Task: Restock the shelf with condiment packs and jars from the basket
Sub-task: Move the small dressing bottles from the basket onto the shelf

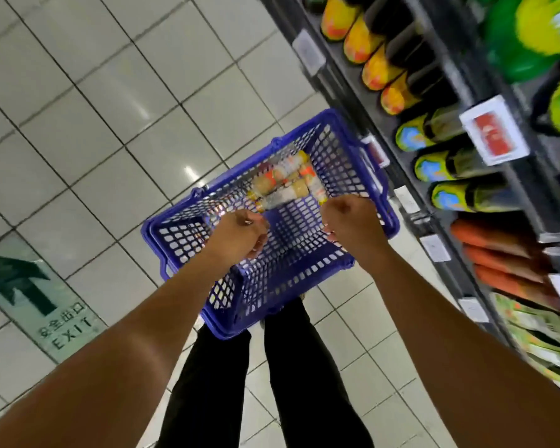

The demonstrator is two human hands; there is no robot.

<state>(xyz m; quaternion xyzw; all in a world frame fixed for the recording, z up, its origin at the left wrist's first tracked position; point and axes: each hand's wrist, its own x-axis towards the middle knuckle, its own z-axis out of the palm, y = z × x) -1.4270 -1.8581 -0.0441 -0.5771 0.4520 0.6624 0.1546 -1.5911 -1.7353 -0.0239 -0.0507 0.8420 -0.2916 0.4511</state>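
1. Left hand [236,240]: the fingers are curled into a fist over the left half of the basket [227,329]. I cannot tell what they grip, if anything.
2. Right hand [349,227]: also a tight fist, over the basket's right corner. Anything it holds is hidden.
3. The blue basket is held above the person's black-trousered legs [304,367]. Its long axis runs square to the shelf [346,69], with one short end just beside the shelf front.
4. Condiment jars [288,182] lie on their sides in a cluster on the basket floor, towards the short end beside the shelf. Most of them run along the basket's length. Blur hides which way their caps point.
5. On the shelf are bottles with yellow-orange labels [362,43], green-labelled bottles [434,169] and orange packs [492,250], with a red-and-white price tag [493,135] on the rail.
6. A green arrow EXIT sign [36,302] marks the tiled floor [94,124], well left of the basket.
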